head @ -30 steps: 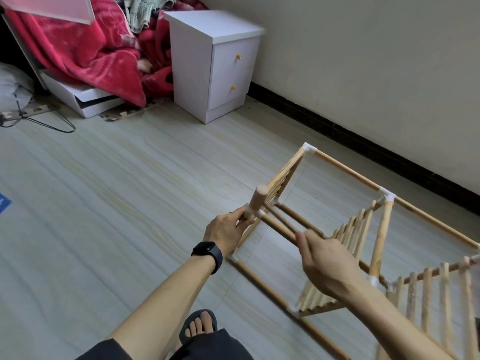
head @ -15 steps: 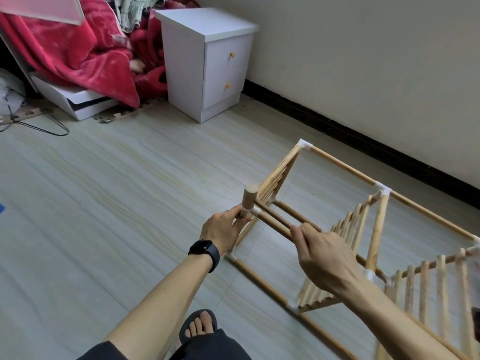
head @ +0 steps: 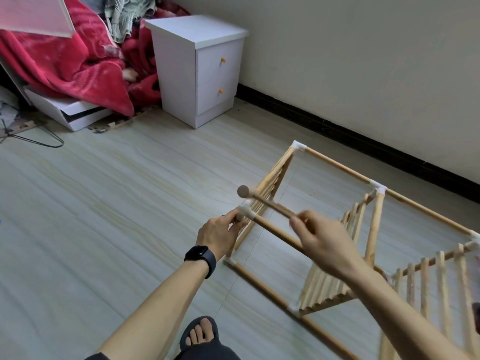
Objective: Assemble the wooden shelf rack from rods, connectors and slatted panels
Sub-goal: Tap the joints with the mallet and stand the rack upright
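Already the shelf rack (head: 337, 165) is taking shape: it is lying on its side on the floor (head: 130, 203), toward the right edge where the floor is meeting the wall (head: 363, 61), with long rods joined by white connectors (head: 378, 187) and three slatted panels (head: 327, 281) sitting inside the frame. The left hand (head: 220, 232) is gripping the near corner connector (head: 246, 212), its fingers curling round it. The right hand (head: 322, 237), somewhat blurred, is pinching a loose rod (head: 267, 203) whose free end is pointing away just above that connector, not seated in it. Most of the build is looking done, by my judgement; this rod is waiting for a socket, and whether other parts are remaining I cannot tell, since the rack's right end is running out of view.
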A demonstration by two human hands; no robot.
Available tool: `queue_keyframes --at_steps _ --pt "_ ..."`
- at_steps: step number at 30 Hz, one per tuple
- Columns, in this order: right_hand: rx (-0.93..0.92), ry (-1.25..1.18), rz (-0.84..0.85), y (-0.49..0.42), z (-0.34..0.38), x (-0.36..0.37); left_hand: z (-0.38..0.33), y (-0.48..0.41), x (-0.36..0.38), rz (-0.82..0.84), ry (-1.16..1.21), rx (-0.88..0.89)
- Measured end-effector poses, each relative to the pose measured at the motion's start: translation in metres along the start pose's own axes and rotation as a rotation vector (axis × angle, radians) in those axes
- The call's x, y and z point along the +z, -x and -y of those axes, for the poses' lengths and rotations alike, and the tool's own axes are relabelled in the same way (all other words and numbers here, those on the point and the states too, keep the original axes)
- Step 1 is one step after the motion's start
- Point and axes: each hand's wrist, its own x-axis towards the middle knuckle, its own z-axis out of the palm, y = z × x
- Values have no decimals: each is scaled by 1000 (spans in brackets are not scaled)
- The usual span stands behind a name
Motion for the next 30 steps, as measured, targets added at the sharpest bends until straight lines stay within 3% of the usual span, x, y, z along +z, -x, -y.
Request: queue_keyframes --at_steps 3,5,8,10,13,16,20,23,26,30 --pt "24 -587 -119 -14 13 -35 1 0 1 -2 9 12" --pt "-37 -769 -230 -22 26 -47 1 0 2 -10 15 21" --pt "-143 -689 -418 -44 42 -45 3 1 4 -39 -6 42" --pt "-136 -732 -385 -61 53 -32 3 3 5 -91 -34 67" --pt "-79 -1040 -217 -83 70 -8 5 3 7 -173 -43 113" --pt "-60 -1167 -279 -98 86 17 6 3 8 -221 -26 165" --pt "-236 -1252 -388 -114 106 27 9 -1 7 -281 -60 217" --pt "-337 -1231 -473 -115 110 40 10 -3 10 -301 -90 249" --pt "-277 -1146 -427 -110 112 49 12 -3 12 -328 -83 250" --pt "-441 -1178 -485 -121 111 38 14 -4 14 -363 -80 254"
